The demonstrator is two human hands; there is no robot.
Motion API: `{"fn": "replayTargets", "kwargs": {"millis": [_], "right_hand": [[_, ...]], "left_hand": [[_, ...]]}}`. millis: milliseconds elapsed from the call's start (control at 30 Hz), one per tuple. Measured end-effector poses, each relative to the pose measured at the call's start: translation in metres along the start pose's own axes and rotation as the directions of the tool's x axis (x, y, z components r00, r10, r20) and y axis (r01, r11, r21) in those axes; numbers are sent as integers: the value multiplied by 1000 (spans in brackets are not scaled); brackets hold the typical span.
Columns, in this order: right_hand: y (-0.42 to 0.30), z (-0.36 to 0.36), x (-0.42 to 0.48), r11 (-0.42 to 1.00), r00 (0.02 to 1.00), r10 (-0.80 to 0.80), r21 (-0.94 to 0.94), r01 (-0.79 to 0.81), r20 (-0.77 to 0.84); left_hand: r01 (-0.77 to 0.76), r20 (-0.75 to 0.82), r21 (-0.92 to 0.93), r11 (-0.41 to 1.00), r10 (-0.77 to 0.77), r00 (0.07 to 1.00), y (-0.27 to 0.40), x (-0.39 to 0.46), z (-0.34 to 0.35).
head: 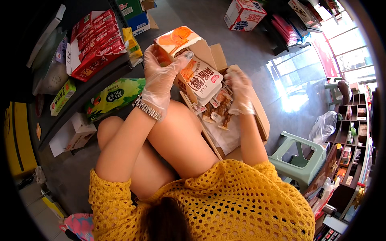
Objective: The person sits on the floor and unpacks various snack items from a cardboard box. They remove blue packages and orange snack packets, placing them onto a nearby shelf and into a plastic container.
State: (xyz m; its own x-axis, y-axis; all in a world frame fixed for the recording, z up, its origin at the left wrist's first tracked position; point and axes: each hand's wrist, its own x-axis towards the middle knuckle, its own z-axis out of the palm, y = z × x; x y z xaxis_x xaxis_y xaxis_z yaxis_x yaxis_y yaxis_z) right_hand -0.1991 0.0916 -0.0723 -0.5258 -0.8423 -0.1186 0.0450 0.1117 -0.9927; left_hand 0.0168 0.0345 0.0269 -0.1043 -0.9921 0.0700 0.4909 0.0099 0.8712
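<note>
My left hand [159, 73], in a clear plastic glove, grips the side of an orange-and-white printed snack box [178, 37]. The box is tilted, with its thumb-side opening showing some brown contents and a white printed flap [202, 78] hanging from it. Beneath lies an open cardboard carton [261, 120] beside my right thigh. Small clear-wrapped brown snack packets [223, 110] rest inside it on a pale plastic liner [227, 138]. My right hand [241, 90], gloved too and blurred, is over the carton's far right side near the packets. Whether its fingers hold anything is unclear.
At left, a shelf holds a red box of Nescafé sachets [99, 45]; a green tissue-like pack [116, 96] lies below. A pale green plastic stool [297, 159] stands at right. A red-and-white carton [245, 15] sits on the floor ahead. Compartmented shelving [342, 129] lines the right.
</note>
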Motion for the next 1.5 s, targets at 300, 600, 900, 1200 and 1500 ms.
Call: {"fn": "replayTargets", "kwargs": {"millis": [300,600,900,1200,1500], "right_hand": [[281,28,12,826,929,324,-531,-187,177],[279,37,39,881,921,356,-272,-387,-156],[276,34,57,729,728,684,6,-684,-44],[230,14,20,492,972,171,-869,54,158],[65,-59,-57,976,964,209,-30,-217,-163]], "left_hand": [[35,-24,56,998,-34,999,4,0,7],[67,-108,144,987,-51,993,5,-4,-10],[124,-72,110,986,-117,991,0,1,-12],[92,-55,119,989,-86,995,0,2,-16],[56,-51,36,998,-54,997,0,2,-15]]}}
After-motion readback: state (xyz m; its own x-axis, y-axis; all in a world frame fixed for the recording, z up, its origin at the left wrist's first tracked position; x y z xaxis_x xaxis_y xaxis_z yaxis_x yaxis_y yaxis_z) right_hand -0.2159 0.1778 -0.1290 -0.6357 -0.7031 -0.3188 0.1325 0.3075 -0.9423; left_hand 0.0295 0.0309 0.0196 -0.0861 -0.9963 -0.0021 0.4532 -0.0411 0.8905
